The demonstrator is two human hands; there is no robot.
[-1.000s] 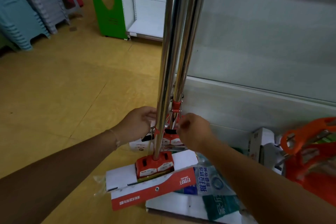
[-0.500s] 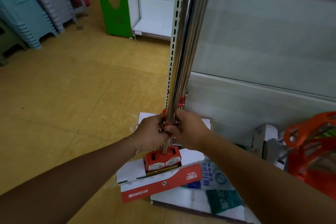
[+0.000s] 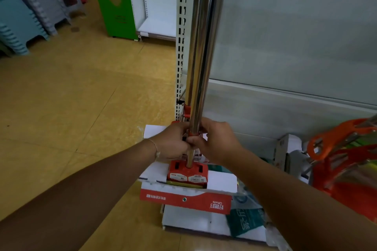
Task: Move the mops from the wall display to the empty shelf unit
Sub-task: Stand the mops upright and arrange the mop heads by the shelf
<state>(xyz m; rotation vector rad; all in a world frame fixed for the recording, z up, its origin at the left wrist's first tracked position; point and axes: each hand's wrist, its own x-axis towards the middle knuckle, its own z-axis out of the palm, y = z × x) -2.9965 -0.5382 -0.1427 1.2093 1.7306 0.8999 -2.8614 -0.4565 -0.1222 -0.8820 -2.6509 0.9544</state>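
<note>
- mops (image 3: 201,47): two steel poles stand upright and close together, just in front of the perforated shelf upright (image 3: 180,47) and a pale wall panel.
- the near mop's red head (image 3: 187,173) rests on a red-and-white cardboard box (image 3: 185,199) on the yellow floor.
- left hand (image 3: 173,142) grips the near pole low down at its red collar, fingers curled round it and pressed together.
- right hand (image 3: 216,142) grips the same spot from the other side, fingers curled; the two hands touch.
- a green-sided shelf unit (image 3: 114,6) stands well apart, back left, near stacked plastic stools (image 3: 20,16).
- orange plastic goods (image 3: 346,159) lie at the right.
</note>
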